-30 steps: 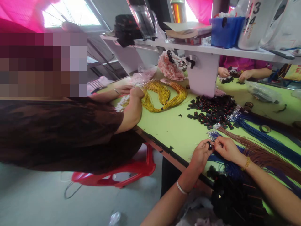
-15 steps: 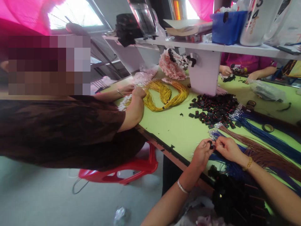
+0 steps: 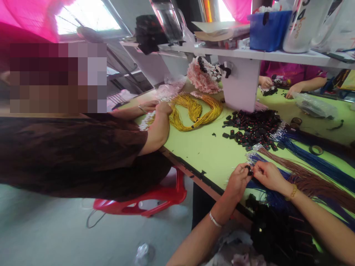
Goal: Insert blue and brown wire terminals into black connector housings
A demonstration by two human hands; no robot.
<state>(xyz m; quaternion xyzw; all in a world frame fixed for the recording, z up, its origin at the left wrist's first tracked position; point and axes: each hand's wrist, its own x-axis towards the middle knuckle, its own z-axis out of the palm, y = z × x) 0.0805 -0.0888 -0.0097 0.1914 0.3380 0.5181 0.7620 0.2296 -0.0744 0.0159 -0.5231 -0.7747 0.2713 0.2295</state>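
Note:
My left hand (image 3: pixel 237 180) pinches a small black connector housing (image 3: pixel 249 170) between thumb and fingertips, above the table's near edge. Close beside it, my right hand (image 3: pixel 267 175) is closed in a pinch on a thin wire, whose pale tip meets the housing; most of that wire is hidden by the fingers. Under and past my hands lie blue wires (image 3: pixel 256 184) and a bundle of brown wires (image 3: pixel 288 163) with silvery terminal ends. Beyond them spreads a heap of black connector housings (image 3: pixel 255 127). More black housings (image 3: pixel 280 229) are gathered in front of my body.
To the left, a co-worker in a dark top (image 3: pixel 69 159) sits on a red stool (image 3: pixel 144 202), hands by yellow wires (image 3: pixel 206 117). Another person's hands (image 3: pixel 294 89) are across the table. A shelf (image 3: pixel 199 51) overhangs the green table (image 3: pixel 194 147). Tape rolls (image 3: pixel 316 150) lie right.
Both hands stay almost in place, with the black housing still between them. The far person's hand has shifted slightly left.

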